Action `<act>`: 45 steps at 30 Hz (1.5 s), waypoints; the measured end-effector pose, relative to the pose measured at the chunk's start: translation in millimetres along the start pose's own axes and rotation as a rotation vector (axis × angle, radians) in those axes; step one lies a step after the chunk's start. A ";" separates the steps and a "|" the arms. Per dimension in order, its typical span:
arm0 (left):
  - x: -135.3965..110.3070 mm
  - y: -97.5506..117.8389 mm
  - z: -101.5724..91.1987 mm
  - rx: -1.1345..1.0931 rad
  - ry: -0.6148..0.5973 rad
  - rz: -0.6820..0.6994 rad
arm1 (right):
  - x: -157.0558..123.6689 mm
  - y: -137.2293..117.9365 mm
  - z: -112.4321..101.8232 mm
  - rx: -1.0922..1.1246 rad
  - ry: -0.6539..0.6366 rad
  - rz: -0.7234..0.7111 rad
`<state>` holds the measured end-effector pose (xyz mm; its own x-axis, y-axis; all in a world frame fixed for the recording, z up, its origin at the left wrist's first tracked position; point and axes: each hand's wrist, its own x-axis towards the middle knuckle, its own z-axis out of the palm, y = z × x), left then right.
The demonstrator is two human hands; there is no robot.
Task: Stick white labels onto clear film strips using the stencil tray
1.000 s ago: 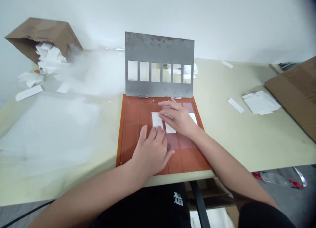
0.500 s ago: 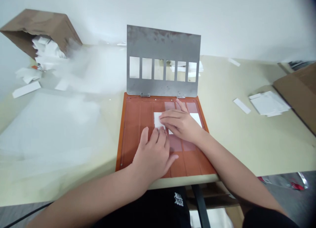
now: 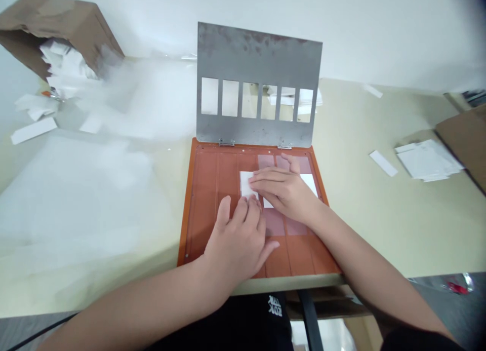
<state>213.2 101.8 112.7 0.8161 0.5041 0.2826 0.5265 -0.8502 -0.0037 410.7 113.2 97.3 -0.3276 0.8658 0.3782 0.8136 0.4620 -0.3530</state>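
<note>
An orange-brown board (image 3: 203,204) lies at the table's front edge, its hinged grey metal plate (image 3: 258,62) standing raised at the back with a row of rectangular cutouts. On the board is a small white card (image 3: 246,181). My left hand (image 3: 239,234) rests fingertips on the card's near edge, fingers spread. From the right, my right hand (image 3: 284,191) lies flat with fingertips on the card's right side. Beneath and beyond that hand, another white piece (image 3: 309,183) shows. Pale translucent strips (image 3: 274,222) lie on the board's right half.
Translucent plastic sheeting (image 3: 76,199) spreads over the left of the table. Behind it, a cardboard box (image 3: 76,22) on its side spills white pieces. At right are a stack of white cards (image 3: 427,161), a loose white strip (image 3: 383,162) and another cardboard box (image 3: 465,138).
The view has shifted slightly, so the board and plate appear a little larger. Both hands stay on the white card with almost no movement.
</note>
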 end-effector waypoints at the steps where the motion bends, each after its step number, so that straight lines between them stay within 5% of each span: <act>1: -0.1 0.0 -0.1 0.001 0.001 0.000 | 0.2 -0.4 0.0 0.007 0.000 0.007; 45: -3.6 -1.3 0.3 0.009 -0.059 -0.022 | -0.3 2.4 1.6 0.135 0.038 0.053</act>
<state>209.6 101.1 111.4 0.8165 0.5312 0.2261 0.5466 -0.8374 -0.0064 412.0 114.3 94.9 -0.2658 0.8829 0.3871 0.7566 0.4399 -0.4838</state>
